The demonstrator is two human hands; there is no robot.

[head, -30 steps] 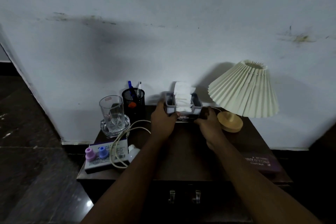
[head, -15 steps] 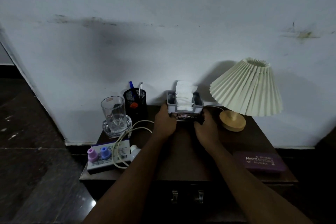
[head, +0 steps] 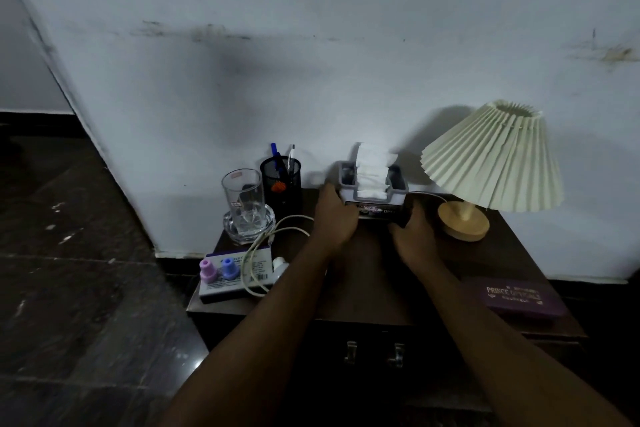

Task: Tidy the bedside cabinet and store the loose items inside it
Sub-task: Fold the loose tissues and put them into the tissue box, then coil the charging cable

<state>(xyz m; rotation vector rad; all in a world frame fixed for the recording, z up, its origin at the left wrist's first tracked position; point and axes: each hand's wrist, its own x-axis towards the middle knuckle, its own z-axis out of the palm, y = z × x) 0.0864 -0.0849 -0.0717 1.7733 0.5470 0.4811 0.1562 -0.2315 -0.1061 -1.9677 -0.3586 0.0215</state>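
Note:
A grey tissue box (head: 373, 191) with white tissues sticking up stands at the back middle of the dark bedside cabinet (head: 363, 302). My left hand (head: 334, 218) grips its left lower corner and my right hand (head: 414, 236) holds its right lower corner. On the left lie a white box with a pink and a blue bottle (head: 235, 274), a white cable (head: 270, 239) and a small white bottle (head: 280, 265). A purple case (head: 516, 296) lies at the front right.
A glass mug (head: 244, 203) on a glass dish and a black mesh pen holder (head: 281, 180) stand at the back left. A pleated lamp (head: 491, 163) fills the back right. Two metal door handles (head: 374, 352) show on the cabinet front. Dark floor lies to the left.
Both hands stay on the tissue box at the back by the wall; it has barely shifted. The camera has moved slightly, bringing the purple case fully into view.

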